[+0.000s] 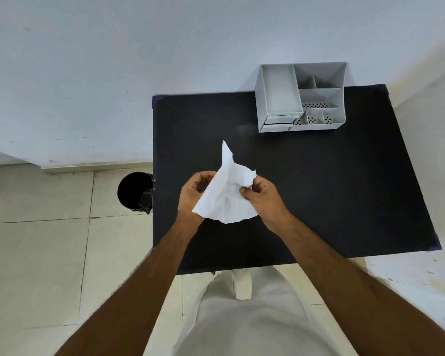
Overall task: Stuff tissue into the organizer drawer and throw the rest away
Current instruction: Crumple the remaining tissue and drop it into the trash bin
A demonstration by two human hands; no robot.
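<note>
Two hands (pixel 190 194) (pixel 263 199), one tissue (pixel 226 199), one organizer (pixel 301 96)

Bin (pixel 135 191) interior — dark, unreadable

The tissue (pixel 228 194) I hold is plain white, creased with soft grey shadows. My table (pixel 332 188) is matt black with dark blue showing at its corners. The desk organizer (pixel 302 97) is pale grey throughout — its 2 small drawers (pixel 278 123) the same grey, and some compartment floors carry a pattern of dark dots. The bin (pixel 135 191) beside the table is black. The floor tiles (pixel 36 265) are cream with darker grout lines; the wall (pixel 113 60) is off-white — faintly bluish.
</note>
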